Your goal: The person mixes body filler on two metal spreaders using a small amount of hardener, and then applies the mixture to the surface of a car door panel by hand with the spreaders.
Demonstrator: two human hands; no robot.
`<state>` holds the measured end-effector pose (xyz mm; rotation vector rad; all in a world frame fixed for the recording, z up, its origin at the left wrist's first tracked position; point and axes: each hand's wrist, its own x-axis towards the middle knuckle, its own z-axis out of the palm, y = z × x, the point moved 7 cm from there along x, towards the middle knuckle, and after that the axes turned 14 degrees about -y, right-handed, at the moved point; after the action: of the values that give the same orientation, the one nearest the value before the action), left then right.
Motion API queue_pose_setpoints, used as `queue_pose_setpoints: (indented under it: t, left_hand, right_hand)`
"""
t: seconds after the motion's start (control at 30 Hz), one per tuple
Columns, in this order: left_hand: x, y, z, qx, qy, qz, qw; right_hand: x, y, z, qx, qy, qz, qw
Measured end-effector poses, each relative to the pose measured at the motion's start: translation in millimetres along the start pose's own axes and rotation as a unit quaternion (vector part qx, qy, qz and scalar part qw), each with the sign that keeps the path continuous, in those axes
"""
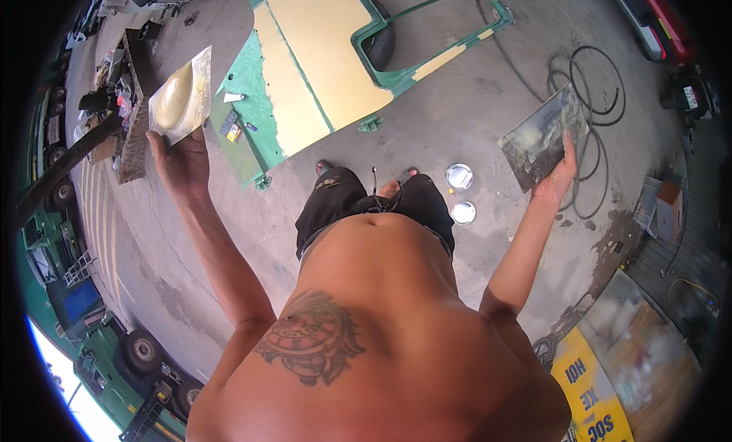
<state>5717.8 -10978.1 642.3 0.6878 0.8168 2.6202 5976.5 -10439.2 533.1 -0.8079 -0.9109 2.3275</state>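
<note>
My left hand [181, 158] is raised and holds a flat metal plate [181, 97] carrying a smooth mound of beige filler paste. My right hand [559, 175] holds a second, dirty grey metal board [543, 137] out to the right, tilted. Ahead on the concrete lies a green vehicle door panel [320, 65] largely covered with beige filler. Between my feet and the right hand stand an open round tin [459, 177] and its lid [463, 212] on the ground.
A black hose [591, 107] coils on the concrete at the right. Tools and clutter fill a bench [126, 99] at the left. Small items [232, 126] lie on the panel's lower edge. Trucks [145, 350] stand at lower left; boards and a yellow sign [591, 392] at lower right.
</note>
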Motion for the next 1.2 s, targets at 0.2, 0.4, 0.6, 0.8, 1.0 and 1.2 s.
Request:
queue_pose_setpoints:
  t: [0.2,0.4,0.6,0.8,1.0,1.2]
  left_hand:
    - [-37,10,6,0.002,0.040,0.048,0.998]
    - [-37,9,6,0.094,0.154,0.065,0.981]
    - [-2,2,-12,0.183,0.270,0.055,0.944]
    - [89,-53,-33,0.119,0.213,-0.009,0.970]
    - [195,-117,-46,0.086,0.150,-0.041,0.984]
    - [288,-177,-49,0.099,0.155,-0.028,0.983]
  right_hand:
    - [51,26,43,0.027,-0.145,0.057,0.987]
    - [76,89,4,-0.058,-0.253,0.234,0.937]
    - [-39,237,-207,-0.066,-0.059,0.607,0.790]
    - [-113,233,-199,0.334,-0.184,0.502,0.777]
    - [22,106,-139,0.369,-0.315,0.300,0.821]
    - [183,-2,-182,0.082,-0.172,0.252,0.949]
